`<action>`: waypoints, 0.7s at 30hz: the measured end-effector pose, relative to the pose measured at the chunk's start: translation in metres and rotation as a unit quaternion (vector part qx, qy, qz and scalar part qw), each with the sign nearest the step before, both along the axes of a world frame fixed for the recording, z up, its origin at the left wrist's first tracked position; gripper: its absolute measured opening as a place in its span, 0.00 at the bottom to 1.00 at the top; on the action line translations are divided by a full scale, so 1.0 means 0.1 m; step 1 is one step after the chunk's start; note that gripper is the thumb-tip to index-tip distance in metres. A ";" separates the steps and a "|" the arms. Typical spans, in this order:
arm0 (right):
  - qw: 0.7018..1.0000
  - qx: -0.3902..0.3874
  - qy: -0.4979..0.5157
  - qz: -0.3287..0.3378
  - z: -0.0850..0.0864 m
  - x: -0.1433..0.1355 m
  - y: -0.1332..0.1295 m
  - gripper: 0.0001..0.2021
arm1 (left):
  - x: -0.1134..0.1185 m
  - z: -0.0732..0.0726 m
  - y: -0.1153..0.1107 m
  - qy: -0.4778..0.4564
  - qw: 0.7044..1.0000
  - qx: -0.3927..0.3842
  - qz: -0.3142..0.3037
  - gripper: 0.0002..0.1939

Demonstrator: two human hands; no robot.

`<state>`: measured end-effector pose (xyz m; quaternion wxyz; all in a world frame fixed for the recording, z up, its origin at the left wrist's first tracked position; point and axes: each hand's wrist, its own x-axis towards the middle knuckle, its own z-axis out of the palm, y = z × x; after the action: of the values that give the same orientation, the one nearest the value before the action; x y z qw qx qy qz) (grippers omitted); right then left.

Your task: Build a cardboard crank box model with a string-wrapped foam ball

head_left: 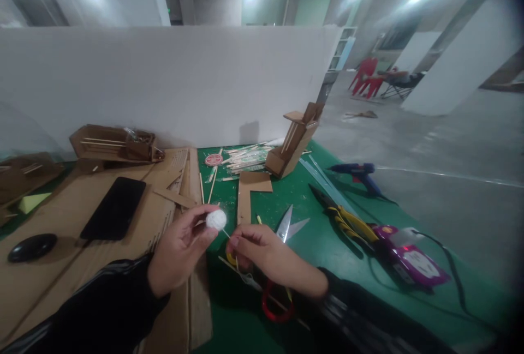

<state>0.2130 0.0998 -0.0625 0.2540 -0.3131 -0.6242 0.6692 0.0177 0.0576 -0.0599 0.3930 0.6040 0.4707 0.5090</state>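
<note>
A small white ball, which looks like wound string, is pinched between the thumb and fingers of my left hand. A thin white strand runs from it to my right hand, whose thumb and forefinger are closed on it. Below my right hand lie scissors with a red handle, and their open blades show beyond the wrist. Part of a yellow ring-shaped thing peeks out under the right fingers. An L-shaped cardboard piece lies just ahead of both hands.
Wooden sticks and a tall cardboard structure stand at the back. To the right are pliers, a blue glue gun and a purple device with a cord. Leftward, cardboard carries a phone and a mouse.
</note>
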 end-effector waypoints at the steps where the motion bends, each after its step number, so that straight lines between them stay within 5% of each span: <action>1: 1.000 -0.006 0.001 0.002 -0.02 0.00 0.00 0.16 | 0.01 0.01 -0.01 -0.021 1.000 -0.013 -0.010 0.16; 12: 0.999 -0.019 -0.031 -0.028 -0.12 -0.01 0.10 0.16 | 0.07 0.02 -0.18 -0.162 0.955 -0.170 -0.182 0.17; 21: 0.996 -0.022 -0.060 -0.057 -0.11 0.00 0.16 0.12 | 0.21 0.08 -0.20 -0.145 0.948 -0.205 -0.193 0.15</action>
<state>0.2125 0.1155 -0.0730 0.2469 -0.3932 -0.6046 0.6473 0.0386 0.0375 -0.0521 0.6633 0.5094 0.3773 0.3976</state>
